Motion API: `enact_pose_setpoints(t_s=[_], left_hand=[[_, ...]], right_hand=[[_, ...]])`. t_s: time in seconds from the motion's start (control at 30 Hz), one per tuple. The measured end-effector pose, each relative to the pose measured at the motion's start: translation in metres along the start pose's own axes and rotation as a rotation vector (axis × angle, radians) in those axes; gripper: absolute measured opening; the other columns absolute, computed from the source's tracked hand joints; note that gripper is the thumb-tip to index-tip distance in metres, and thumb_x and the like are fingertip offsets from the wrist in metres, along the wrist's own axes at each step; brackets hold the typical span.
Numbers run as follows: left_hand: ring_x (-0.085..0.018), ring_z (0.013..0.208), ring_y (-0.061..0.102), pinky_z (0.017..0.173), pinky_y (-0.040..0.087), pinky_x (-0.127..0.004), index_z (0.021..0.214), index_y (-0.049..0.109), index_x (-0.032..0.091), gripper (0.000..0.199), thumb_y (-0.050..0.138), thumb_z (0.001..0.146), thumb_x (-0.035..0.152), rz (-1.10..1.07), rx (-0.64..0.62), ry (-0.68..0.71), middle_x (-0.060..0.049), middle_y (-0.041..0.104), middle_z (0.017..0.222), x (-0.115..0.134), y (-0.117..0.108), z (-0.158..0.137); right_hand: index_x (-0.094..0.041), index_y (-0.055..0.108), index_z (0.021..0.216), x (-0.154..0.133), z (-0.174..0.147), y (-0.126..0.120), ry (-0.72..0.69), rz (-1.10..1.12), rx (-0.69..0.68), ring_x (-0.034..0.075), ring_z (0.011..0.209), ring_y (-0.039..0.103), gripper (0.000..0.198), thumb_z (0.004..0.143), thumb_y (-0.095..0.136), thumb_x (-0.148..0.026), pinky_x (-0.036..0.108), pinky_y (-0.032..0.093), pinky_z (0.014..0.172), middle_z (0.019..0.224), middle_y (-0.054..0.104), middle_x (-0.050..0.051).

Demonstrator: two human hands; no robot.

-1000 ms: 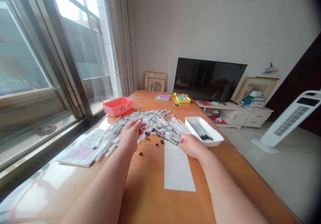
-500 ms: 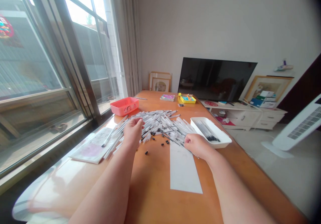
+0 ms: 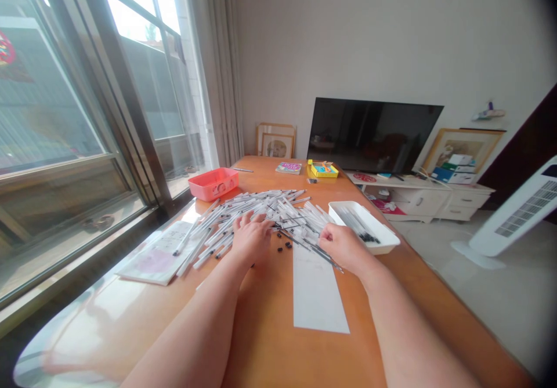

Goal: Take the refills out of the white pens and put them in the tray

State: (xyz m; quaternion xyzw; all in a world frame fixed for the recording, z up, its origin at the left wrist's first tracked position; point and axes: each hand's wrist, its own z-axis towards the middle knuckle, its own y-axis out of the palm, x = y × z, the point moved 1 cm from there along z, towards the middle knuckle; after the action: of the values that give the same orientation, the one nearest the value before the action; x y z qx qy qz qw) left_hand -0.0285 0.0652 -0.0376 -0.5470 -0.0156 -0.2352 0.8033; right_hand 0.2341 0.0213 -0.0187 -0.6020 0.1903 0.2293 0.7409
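Note:
Over the near edge of a heap of clear pen barrels (image 3: pixel 243 205), my left hand (image 3: pixel 253 236) lies palm down with its fingers apart. It covers some of the pieces beneath it. My right hand (image 3: pixel 342 246) is closed, thumb against curled fingers, at the heap's right edge beside the white tray (image 3: pixel 391 240). Whatever it grips is hidden. Thin dark pen refills (image 3: pixel 319 253) lie just below its fingers, across the top of a white paper strip (image 3: pixel 319 301). Several small black caps (image 3: pixel 279 249) are scattered between the hands. Inside the tray rest pens with black ends (image 3: pixel 369 238).
A red plastic box (image 3: pixel 213 186) stands at the back left of the wooden table (image 3: pixel 270 341). Papers (image 3: pixel 152 263) lie at the left, partly under some barrels. Farther back are a booklet (image 3: pixel 289 168) and a yellow box (image 3: pixel 324 171).
My left hand has moved right and a little nearer, and its pinched fingers have spread over the pieces. My right hand stays closed in nearly the same place.

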Motion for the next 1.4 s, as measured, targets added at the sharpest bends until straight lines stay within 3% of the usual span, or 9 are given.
enact_pose_setpoints(t_s=[0.17,0.33,0.7,1.0,1.13,1.27,1.4], left_hand=[[-0.04,0.144,0.024,0.11,-0.004,-0.069,0.118,0.07,0.037,0.036,0.047,0.092,0.031,0.021,-0.047,0.02,-0.005,0.061,0.14,-0.006,0.015,0.002],[-0.042,0.141,0.028,0.109,-0.007,-0.071,0.111,0.073,0.034,0.031,0.051,0.089,0.029,0.038,-0.066,0.004,-0.007,0.064,0.135,-0.004,0.014,0.004],[-0.036,0.113,0.049,0.109,0.009,-0.067,0.092,0.075,0.028,0.022,0.054,0.086,0.03,0.065,-0.057,0.017,-0.012,0.065,0.108,0.004,0.005,0.003],[-0.036,0.112,0.05,0.107,0.016,-0.065,0.088,0.074,0.027,0.023,0.052,0.089,0.033,0.08,-0.09,0.009,-0.012,0.067,0.102,0.006,0.006,0.004],[-0.033,0.108,0.054,0.105,0.03,-0.054,0.097,0.074,0.025,0.024,0.054,0.085,0.024,0.091,-0.05,-0.011,-0.012,0.066,0.106,0.004,0.004,0.007],[-0.026,0.1,0.06,0.091,0.043,-0.037,0.105,0.072,0.022,0.035,0.049,0.082,0.012,-0.06,0.066,-0.028,-0.011,0.064,0.107,0.002,-0.003,0.011],[-0.022,0.088,0.062,0.081,0.046,-0.034,0.105,0.069,0.022,0.025,0.053,0.087,0.022,-0.398,0.189,-0.105,-0.007,0.065,0.098,0.007,-0.01,0.014]], right_hand=[[-0.022,0.06,0.07,-0.003,-0.001,-0.002,-0.003,0.002,0.044,0.015,0.06,0.054,0.011,0.078,0.057,-0.026,0.024,0.033,0.055,0.062,0.061,-0.002],[-0.022,0.062,0.071,-0.002,0.001,-0.001,-0.003,0.022,0.072,0.015,0.062,0.055,0.009,0.078,0.057,-0.026,0.023,0.036,0.058,0.063,0.062,-0.002],[-0.022,0.061,0.072,-0.005,0.0,-0.006,-0.009,0.049,0.134,0.015,0.065,0.055,0.012,0.079,0.055,-0.029,0.025,0.039,0.062,0.066,0.063,-0.001],[-0.022,0.06,0.073,-0.005,0.001,-0.006,-0.023,0.075,0.159,0.015,0.065,0.055,0.01,0.079,0.055,-0.029,0.025,0.039,0.063,0.066,0.063,-0.001],[-0.022,0.06,0.072,-0.002,0.002,-0.006,-0.037,0.108,0.185,0.016,0.063,0.055,0.011,0.079,0.055,-0.029,0.026,0.039,0.061,0.064,0.062,-0.002],[-0.022,0.061,0.073,0.002,0.004,-0.006,-0.072,0.157,0.231,0.017,0.062,0.055,0.011,0.079,0.056,-0.03,0.028,0.039,0.06,0.063,0.062,-0.001],[-0.023,0.064,0.091,0.006,0.007,-0.007,-0.062,0.272,0.273,0.017,0.063,0.057,0.015,0.081,0.057,-0.03,0.028,0.041,0.062,0.068,0.065,-0.001]])
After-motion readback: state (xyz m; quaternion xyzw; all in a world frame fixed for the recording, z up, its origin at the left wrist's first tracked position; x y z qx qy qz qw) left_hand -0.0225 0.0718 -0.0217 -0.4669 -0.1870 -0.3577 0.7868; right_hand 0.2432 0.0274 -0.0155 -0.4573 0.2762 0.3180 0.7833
